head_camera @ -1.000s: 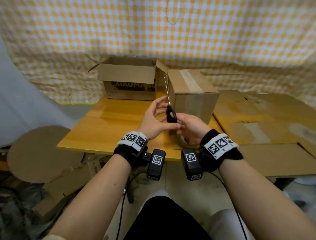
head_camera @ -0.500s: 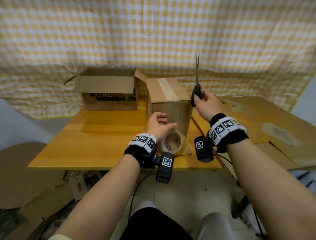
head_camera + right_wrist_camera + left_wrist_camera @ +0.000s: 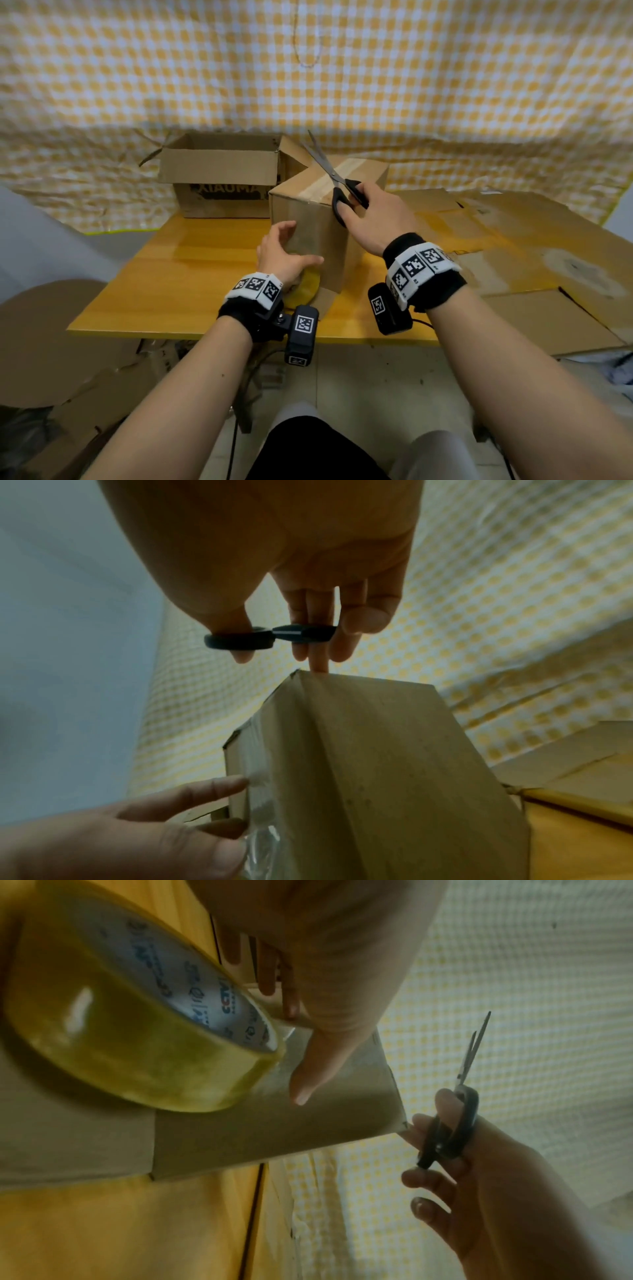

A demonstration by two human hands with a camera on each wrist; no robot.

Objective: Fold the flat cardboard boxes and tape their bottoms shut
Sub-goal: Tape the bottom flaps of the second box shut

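A taped cardboard box (image 3: 308, 219) stands on the wooden table (image 3: 164, 274), turned corner-on to me. My left hand (image 3: 286, 248) lies on its near-left face with relaxed fingers, and the thumb (image 3: 308, 1069) runs straight along the cardboard. The yellowish tape roll (image 3: 306, 289) lies on the table just under that wrist and looms large in the left wrist view (image 3: 130, 1031). My right hand (image 3: 375, 219) grips black-handled scissors (image 3: 337, 186) over the box's top right edge, blades closed and pointing up and left. The right wrist view shows thumb and fingers through the handle loops (image 3: 267, 638).
An open printed box (image 3: 222, 178) stands behind on the table's far side. Flat cardboard sheets (image 3: 513, 246) cover the surface to the right. More cardboard (image 3: 44, 342) lies on the floor at left. A yellow checked cloth (image 3: 308, 68) hangs behind.
My right hand brought the scissors down from up high at the right onto the box's top edge. The left hand rose from the tape roll onto the box face, and the box turned.
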